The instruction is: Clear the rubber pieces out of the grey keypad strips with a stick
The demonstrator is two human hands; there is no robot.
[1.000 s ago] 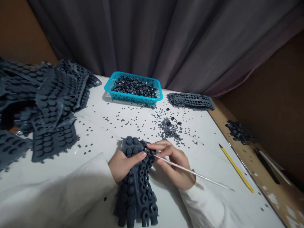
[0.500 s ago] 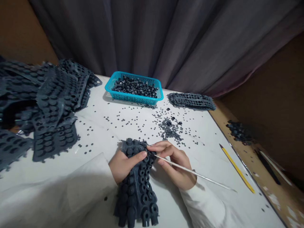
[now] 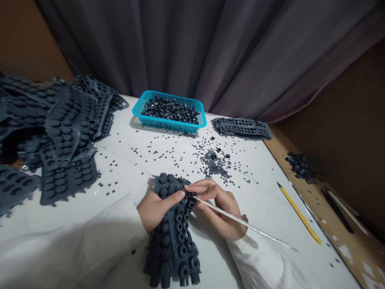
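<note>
Head view: left hand [image 3: 156,210] fingers clasp the studded rubber sheet [image 3: 174,241], draped over them just above the counter [image 3: 126,176]. Right hand [image 3: 221,208] fingers pinch a thin rod [image 3: 249,228], its tip at a ring beside the left thumb. Bending the sheet tight and holding the rod square to that ring should serve best.

Left hand [image 3: 156,208] curled closed, thumb pointing right; right hand [image 3: 221,210] pinched closed, fingertips just beside the left thumb.

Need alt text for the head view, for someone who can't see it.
The left hand grips a dark rubber sheet of moulded rings on a white table, while the right hand holds a thin white rod to it. Behind: a blue basket of loose rings.
</note>
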